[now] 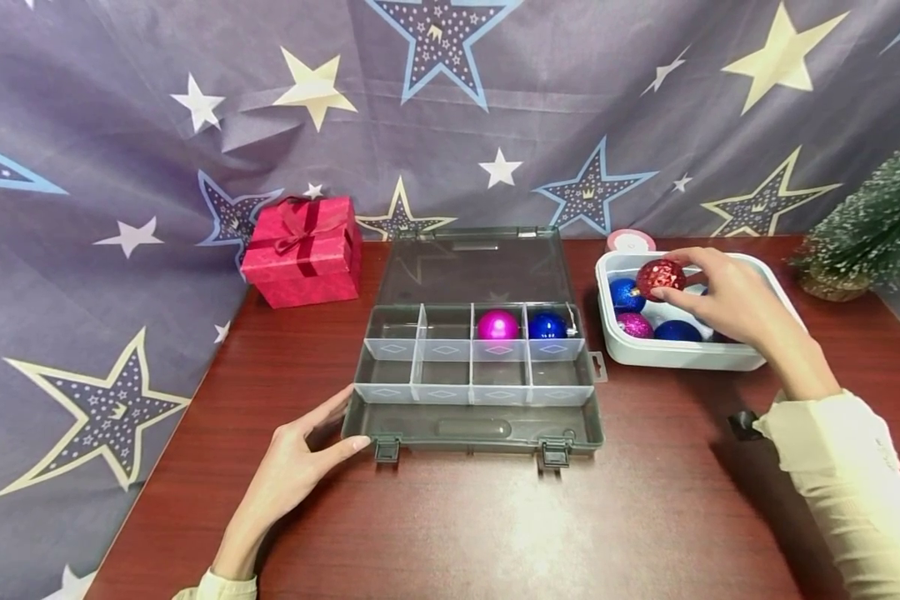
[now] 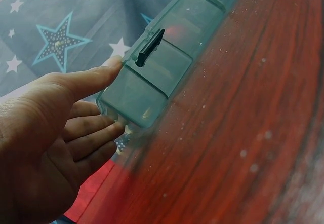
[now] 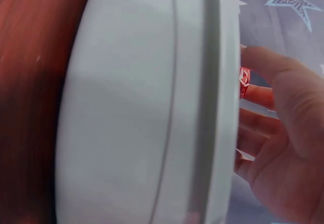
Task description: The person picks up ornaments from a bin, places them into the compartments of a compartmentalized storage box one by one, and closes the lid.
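My right hand (image 1: pixel 742 304) pinches a glittery red Christmas ball (image 1: pixel 661 280) between thumb and fingers, over the white tub (image 1: pixel 682 357). In the right wrist view the tub wall hides most of that red ball (image 3: pixel 244 82). My left hand (image 1: pixel 288 467) touches the front left corner of a dark see-through compartment box (image 1: pixel 472 421), its fingers nearly straight along the side and the thumb at the front rim. The box's lid (image 1: pixel 476 271) is raised at the back. A shiny pink ball (image 1: pixel 498 326) and a blue ball (image 1: pixel 547 326) sit in neighbouring back-row compartments on the right.
In the tub lie a blue glitter ball (image 1: pixel 627 295), a pink glitter ball (image 1: pixel 634 325) and a dark blue ball (image 1: pixel 677 331). A red gift box (image 1: pixel 303 254) stands back left, a small frosted tree (image 1: pixel 862 221) back right. Two latches (image 1: pixel 554 454) jut from the box's front.
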Demonstrator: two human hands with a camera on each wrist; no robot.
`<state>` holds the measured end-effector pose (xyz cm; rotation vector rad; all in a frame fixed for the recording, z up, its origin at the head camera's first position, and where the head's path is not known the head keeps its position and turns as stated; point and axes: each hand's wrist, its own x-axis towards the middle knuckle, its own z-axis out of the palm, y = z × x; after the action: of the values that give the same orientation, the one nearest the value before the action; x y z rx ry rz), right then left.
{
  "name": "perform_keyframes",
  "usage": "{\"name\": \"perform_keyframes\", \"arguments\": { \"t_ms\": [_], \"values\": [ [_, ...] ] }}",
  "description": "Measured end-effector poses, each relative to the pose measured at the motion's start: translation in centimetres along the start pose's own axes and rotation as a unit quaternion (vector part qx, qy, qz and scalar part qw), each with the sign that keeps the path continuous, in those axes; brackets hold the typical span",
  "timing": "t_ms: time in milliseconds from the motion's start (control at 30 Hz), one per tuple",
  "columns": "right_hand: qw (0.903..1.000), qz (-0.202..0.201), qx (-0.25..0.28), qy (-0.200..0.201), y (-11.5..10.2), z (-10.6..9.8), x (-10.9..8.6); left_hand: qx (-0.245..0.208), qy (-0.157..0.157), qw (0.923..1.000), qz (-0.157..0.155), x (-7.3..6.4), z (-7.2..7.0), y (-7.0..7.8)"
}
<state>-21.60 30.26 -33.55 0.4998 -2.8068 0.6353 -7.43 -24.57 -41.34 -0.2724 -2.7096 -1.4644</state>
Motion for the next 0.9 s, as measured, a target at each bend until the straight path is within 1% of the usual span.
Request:
{"name": "perform_keyframes", "arguments": {
  "t_ms": [233, 467, 800, 900],
  "values": [
    [0.9995, -0.005, 0.029, 0.005, -1.9, -0.1, 0.1, -0.007, 0.001, 1.0, 0.004, -0.1, 0.0, 0.1],
    [0.9979, -0.022, 0.059, 0.011, -3.4, 0.4, 0.4, -0.008, 0.001, 0.9999, 0.011, -0.2, 0.1, 0.0],
    [0.9922, -0.076, 0.094, 0.031, -5.3, 1.7, 1.4, -0.005, 0.0, 1.0, 0.006, -0.2, 0.0, 0.1],
    [0.9912, -0.083, 0.101, 0.021, -5.9, 2.0, 1.7, -0.003, 0.0, 1.0, 0.003, -0.1, 0.0, 0.0]
  ]
}}
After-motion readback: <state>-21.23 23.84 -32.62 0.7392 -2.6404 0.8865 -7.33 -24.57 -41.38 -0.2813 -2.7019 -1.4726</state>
